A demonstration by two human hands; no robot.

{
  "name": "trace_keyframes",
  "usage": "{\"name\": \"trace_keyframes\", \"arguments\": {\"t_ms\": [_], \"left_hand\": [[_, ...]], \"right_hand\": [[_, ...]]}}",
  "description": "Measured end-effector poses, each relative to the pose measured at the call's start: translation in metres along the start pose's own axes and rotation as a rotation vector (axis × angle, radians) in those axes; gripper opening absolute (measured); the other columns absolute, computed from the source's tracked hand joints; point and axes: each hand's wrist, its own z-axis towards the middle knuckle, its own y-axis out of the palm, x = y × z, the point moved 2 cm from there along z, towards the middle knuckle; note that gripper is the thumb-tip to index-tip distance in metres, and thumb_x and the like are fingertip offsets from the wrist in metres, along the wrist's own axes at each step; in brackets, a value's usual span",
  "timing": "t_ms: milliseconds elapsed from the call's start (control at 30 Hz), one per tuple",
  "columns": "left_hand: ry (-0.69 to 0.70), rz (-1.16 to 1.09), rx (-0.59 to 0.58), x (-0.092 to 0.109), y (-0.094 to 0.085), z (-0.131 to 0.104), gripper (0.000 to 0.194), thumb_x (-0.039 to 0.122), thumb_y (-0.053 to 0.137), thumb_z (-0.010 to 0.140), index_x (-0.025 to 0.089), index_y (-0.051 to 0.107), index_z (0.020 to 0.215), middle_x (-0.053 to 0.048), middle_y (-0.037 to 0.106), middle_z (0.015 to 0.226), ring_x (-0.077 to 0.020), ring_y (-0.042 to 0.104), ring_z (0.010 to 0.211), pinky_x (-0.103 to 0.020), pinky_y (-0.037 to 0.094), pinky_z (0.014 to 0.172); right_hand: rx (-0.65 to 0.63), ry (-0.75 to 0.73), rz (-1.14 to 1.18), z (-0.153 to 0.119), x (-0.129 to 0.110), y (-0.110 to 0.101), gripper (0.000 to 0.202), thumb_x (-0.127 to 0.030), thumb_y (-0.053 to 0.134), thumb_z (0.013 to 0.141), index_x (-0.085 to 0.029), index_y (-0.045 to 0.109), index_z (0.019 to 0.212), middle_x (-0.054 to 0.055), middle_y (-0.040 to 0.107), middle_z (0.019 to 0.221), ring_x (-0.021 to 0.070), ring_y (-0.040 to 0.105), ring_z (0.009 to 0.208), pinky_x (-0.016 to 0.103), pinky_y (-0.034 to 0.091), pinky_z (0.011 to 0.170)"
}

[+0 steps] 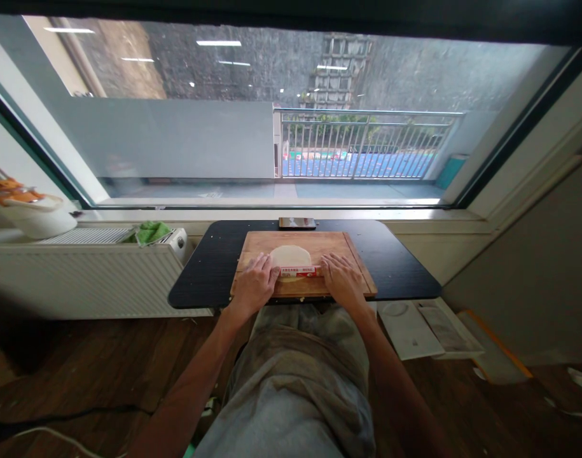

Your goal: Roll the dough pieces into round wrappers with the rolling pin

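Observation:
A rolling pin (299, 271) with a red and white printed label lies crosswise over a round, flat sheet of pale dough (291, 256). My left hand (258, 280) holds the pin's left end, and my right hand (341, 276) is on its right end with the fingers pointing forward over it. Most of the dough shows beyond the pin; a small strip shows on the near side. Under it all is a wooden cutting board (252, 245) on a dark table (209, 267).
A phone (297, 223) lies at the table's back edge, by the window sill. To the left, a green cloth (152, 233) rests on a white radiator (104, 273), near a white pot (42, 216). Flat white boxes (409, 331) sit low at right. A cable (66, 416) runs along the floor.

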Motion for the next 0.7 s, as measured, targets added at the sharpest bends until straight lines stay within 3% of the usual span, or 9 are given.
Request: {"name": "trace_keyframes", "arguments": {"t_ms": [500, 700], "left_hand": [[-0.007, -0.005, -0.005, 0.003, -0.003, -0.011, 0.058, 0.041, 0.030, 0.116, 0.012, 0.066, 0.150, -0.016, 0.065, 0.159, -0.0289, 0.056, 0.155, -0.047, 0.040, 0.134], [-0.018, -0.026, -0.003, 0.001, 0.001, -0.004, 0.056, 0.040, 0.030, 0.116, 0.015, 0.069, 0.147, -0.013, 0.067, 0.158, -0.0283, 0.055, 0.155, -0.047, 0.038, 0.135]], "right_hand": [[0.048, 0.034, 0.073, -0.009, -0.002, 0.005, 0.058, -0.037, 0.026, 0.118, -0.016, 0.073, 0.146, 0.014, 0.072, 0.151, 0.0255, 0.057, 0.153, 0.052, 0.034, 0.134], [0.033, 0.042, 0.066, -0.003, 0.000, 0.008, 0.058, -0.036, 0.026, 0.118, -0.018, 0.074, 0.144, 0.012, 0.074, 0.149, 0.0252, 0.058, 0.152, 0.050, 0.034, 0.133]]}}
